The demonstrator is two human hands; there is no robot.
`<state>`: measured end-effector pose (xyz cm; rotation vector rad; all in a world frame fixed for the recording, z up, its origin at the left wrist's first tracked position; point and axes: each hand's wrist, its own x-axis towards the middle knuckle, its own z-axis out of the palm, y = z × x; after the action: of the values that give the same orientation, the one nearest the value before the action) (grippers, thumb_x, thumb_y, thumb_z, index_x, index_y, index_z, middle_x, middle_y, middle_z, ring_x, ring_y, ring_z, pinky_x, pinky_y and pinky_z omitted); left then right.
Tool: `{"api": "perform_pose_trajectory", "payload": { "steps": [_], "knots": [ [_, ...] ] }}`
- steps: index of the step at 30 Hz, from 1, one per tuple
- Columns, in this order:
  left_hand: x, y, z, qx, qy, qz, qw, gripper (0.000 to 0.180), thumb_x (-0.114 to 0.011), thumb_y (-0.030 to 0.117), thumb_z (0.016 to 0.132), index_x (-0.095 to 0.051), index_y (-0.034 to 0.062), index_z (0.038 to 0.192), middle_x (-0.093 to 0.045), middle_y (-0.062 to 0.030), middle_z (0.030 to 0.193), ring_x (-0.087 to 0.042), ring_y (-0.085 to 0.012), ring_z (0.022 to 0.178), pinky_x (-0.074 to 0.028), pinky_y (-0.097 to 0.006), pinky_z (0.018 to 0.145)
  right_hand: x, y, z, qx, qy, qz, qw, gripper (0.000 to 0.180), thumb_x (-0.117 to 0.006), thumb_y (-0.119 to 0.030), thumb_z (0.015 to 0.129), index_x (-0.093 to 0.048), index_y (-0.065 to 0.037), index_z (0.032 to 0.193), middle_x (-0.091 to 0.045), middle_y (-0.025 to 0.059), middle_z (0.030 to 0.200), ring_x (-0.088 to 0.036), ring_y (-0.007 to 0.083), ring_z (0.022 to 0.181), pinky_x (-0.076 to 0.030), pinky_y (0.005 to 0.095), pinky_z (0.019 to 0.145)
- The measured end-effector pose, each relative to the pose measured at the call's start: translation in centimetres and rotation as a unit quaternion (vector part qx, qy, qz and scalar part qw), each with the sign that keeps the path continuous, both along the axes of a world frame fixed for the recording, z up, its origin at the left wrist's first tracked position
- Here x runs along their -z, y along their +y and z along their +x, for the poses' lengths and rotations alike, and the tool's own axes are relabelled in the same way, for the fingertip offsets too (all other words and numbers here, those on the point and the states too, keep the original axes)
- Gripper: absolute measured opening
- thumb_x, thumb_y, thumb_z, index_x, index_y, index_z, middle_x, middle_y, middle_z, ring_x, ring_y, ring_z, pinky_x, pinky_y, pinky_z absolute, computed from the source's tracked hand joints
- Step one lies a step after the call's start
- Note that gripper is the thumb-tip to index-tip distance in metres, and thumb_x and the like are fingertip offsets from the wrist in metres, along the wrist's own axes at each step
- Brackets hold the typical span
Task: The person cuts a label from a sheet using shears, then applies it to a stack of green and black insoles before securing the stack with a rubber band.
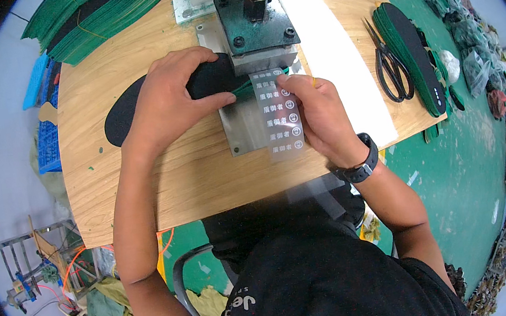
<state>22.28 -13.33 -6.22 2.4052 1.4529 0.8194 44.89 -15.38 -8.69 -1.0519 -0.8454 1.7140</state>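
My left hand [165, 99], fingers wide, rests on the black insole [209, 78] reaching to the press [259, 23] from its left, my right hand [326, 112] pinches the printed strip [278, 115] in front, so this piece seems unfinished, while the marked insole [408, 50] to its right looks done.

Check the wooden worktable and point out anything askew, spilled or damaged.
Only minor mess: small green scraps lie loose on the wooden worktable, left of the left hand and forearm, looking like stray debris near the black insole. Nothing looks clearly spilled or broken.
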Motion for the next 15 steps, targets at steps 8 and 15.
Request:
{"api": "perform_pose_trajectory", "payload": {
  "steps": [8, 15],
  "knots": [
    [0.5, 0.2, -0.3, 0.026, -0.030, 0.053, 0.998, 0.040, -0.072, 0.021, 0.070, -0.061, 0.0041, 0.104, -0.064, -0.0156, 0.100, -0.059, -0.0339, 0.095, -0.047, -0.039, 0.084, -2.4, -4.3, 0.7, -0.117, -0.171, 0.120, 0.971, 0.016, -0.055, -0.015, 0.092, -0.062, -0.002, 0.086, -0.061, 0.0023, 0.074, -0.057, 0.0087, 0.060, -0.047, 0.0211, 0.055],
    [0.5, 0.3, 0.0, -0.035, -0.081, 0.029, 0.996, 0.025, -0.055, 0.006, 0.070, -0.060, -0.0022, 0.092, -0.064, -0.0160, 0.084, -0.060, -0.0355, 0.076, -0.048, -0.038, 0.070, -2.1, -6.1, 2.5, 0.054, -0.127, 0.003, 0.990, 0.019, -0.053, -0.015, 0.091, -0.063, -0.001, 0.083, -0.062, 0.0043, 0.074, -0.056, 0.0105, 0.060, -0.046, 0.0243, 0.054]
  ]
}}
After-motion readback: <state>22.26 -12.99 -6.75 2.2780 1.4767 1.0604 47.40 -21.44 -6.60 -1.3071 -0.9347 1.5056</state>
